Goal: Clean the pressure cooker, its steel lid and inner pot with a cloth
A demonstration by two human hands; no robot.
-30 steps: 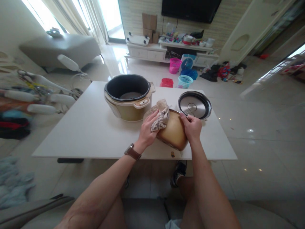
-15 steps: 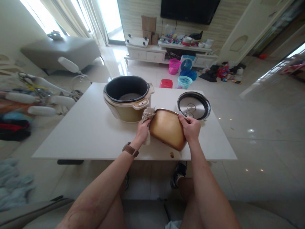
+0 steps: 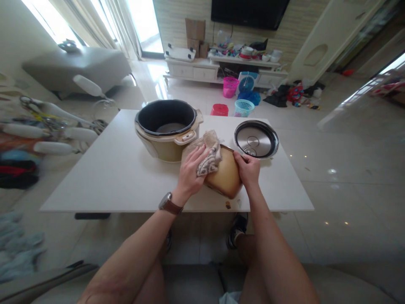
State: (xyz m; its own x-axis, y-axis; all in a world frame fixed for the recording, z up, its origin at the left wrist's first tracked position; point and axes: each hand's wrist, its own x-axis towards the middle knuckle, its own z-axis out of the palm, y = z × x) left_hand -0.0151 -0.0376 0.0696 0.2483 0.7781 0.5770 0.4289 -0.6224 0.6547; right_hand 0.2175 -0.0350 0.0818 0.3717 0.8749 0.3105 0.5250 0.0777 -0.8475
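Note:
The golden inner pot [image 3: 227, 179] of a cooker is tilted on its side above the front of the table. My right hand [image 3: 248, 169] grips its rim at the right, thumb on the outer wall. My left hand [image 3: 192, 172] presses a patterned cloth [image 3: 210, 157] against the pot's outer side, with the fingers over the cloth. Just behind my left hand stands the pressure cooker body [image 3: 160, 147], its dark inside showing from above. Beyond my right hand the round cooker lid [image 3: 257, 141] lies with its metal underside up.
Under everything is a white table [image 3: 104, 169]. A small brown sticker-like spot [image 3: 228, 205] shows near its front edge. On the floor past the table are a red stool or tub [image 3: 219, 110], a light blue basket [image 3: 243, 108] and a pink basket [image 3: 230, 86].
My left hand has shifted from the pot's left rim onto its outer wall, bringing the cloth across it to the right. My right hand still grips the rim.

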